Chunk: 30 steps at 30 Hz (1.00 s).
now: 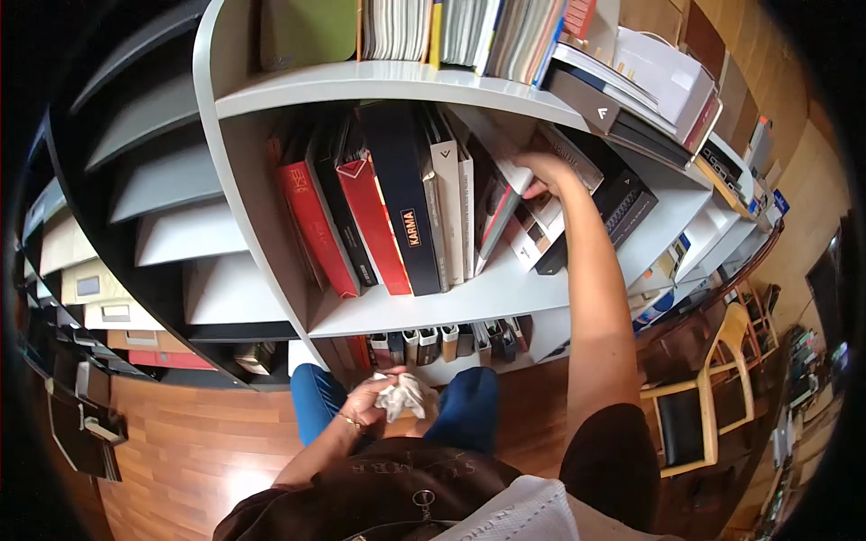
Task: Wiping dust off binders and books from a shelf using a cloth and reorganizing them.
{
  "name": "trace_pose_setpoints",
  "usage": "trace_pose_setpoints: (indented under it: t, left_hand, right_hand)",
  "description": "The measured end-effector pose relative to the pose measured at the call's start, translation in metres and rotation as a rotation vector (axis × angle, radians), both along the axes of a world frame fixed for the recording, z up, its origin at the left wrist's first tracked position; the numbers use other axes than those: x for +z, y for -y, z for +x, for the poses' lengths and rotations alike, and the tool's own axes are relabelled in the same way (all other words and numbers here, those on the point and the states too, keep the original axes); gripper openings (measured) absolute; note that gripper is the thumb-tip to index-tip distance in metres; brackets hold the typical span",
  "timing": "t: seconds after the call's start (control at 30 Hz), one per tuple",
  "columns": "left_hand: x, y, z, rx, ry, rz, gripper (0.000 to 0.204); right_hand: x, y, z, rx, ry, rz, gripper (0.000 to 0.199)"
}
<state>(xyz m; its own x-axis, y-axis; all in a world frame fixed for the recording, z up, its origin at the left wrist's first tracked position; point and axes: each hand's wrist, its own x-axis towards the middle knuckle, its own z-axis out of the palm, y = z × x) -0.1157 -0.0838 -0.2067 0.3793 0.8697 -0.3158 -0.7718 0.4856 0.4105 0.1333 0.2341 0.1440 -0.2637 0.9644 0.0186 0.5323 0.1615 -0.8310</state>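
The right hand [544, 171] grips the top of a sample book [532, 236] at the shelf's [505, 293] right end. The left hand [368, 403], well below, is closed around a crumpled white cloth [408, 394].

1. A crumpled white cloth [406, 395] is bunched into a loose ball, wrapped by the left fingers [370, 397] and sticking out to their right.
2. A leaning sample book [532, 236], white-edged with brown swatches, stands tilted on the shelf, its top under the right fingers [541, 176].

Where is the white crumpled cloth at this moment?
In the head view, the white crumpled cloth is low at the centre, held in the left hand above the blue-trousered knees, below the bookshelf.
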Motion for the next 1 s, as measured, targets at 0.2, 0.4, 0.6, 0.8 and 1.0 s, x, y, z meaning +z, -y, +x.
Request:
trace_pose_setpoints:
  t: [0.2, 0.4, 0.6, 0.8, 1.0]
  left_hand:
    - [-0.026, 0.018, -0.05, 0.176, -0.03, 0.006, 0.046]
    - [-0.041, -0.001, -0.048, 0.073, 0.071, -0.083, 0.041]
    - [0.018, -0.061, -0.005, -0.035, 0.171, 0.024, 0.035]
    - [0.11, -0.081, 0.028, 0.308, -0.146, 0.25, 0.03]
    - [0.119, -0.093, 0.046, 0.356, -0.661, 0.496, 0.035]
  right_hand:
    - [-0.071, 0.079, 0.091, -0.104, -0.313, 0.062, 0.052]
    - [-0.157, 0.198, 0.145, -0.299, -0.549, -0.084, 0.074]
    - [-0.245, 0.278, 0.108, -0.403, -0.701, -0.016, 0.078]
    - [-0.271, 0.34, 0.072, -0.364, -0.791, -0.17, 0.075]
    - [-0.3, 0.381, 0.082, -0.446, -0.988, -0.548, 0.056]
